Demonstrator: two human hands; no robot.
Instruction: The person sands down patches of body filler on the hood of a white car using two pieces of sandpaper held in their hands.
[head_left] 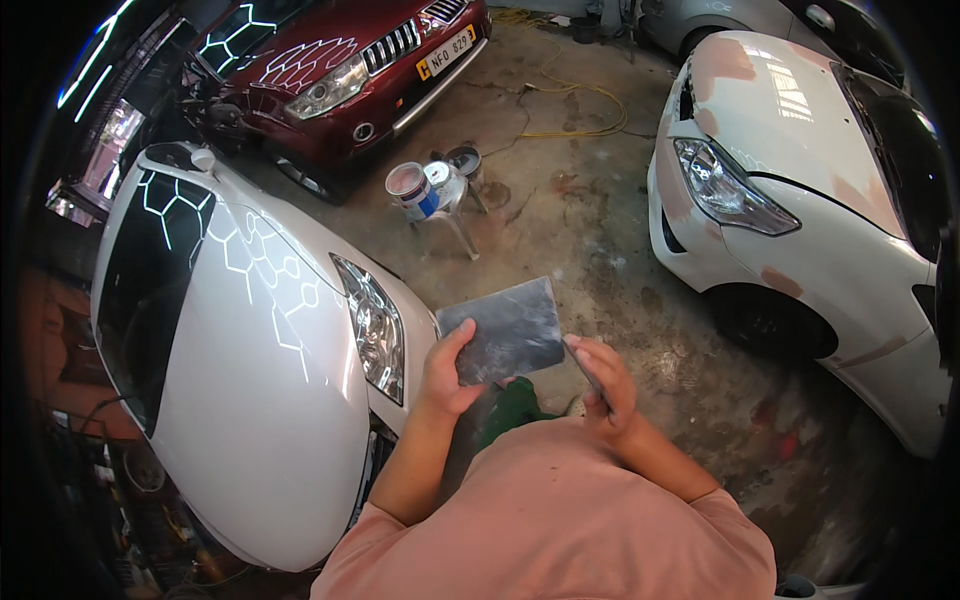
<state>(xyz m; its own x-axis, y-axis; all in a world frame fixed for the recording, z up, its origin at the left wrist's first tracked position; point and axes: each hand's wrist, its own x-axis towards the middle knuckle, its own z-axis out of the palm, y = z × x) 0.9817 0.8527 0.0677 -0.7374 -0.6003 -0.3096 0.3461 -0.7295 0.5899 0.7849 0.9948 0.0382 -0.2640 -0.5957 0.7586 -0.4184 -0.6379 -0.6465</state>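
My left hand (447,368) grips the lower left edge of a flat grey rectangular board (508,327), smeared with pale streaks and held level in front of my chest. My right hand (603,380) is closed around a thin flat blade-like tool (583,365), whose tip rests at the board's right edge. Both hands hover over the concrete floor, just right of the front corner of a white car (255,380). My pink shirt fills the lower middle of the view.
A dark red car (345,60) is parked at the back left, and a white car with sanded patches (790,170) stands to the right. Paint cans (412,190) sit on a small stool. A yellow cable (570,100) lies on the stained floor (580,230).
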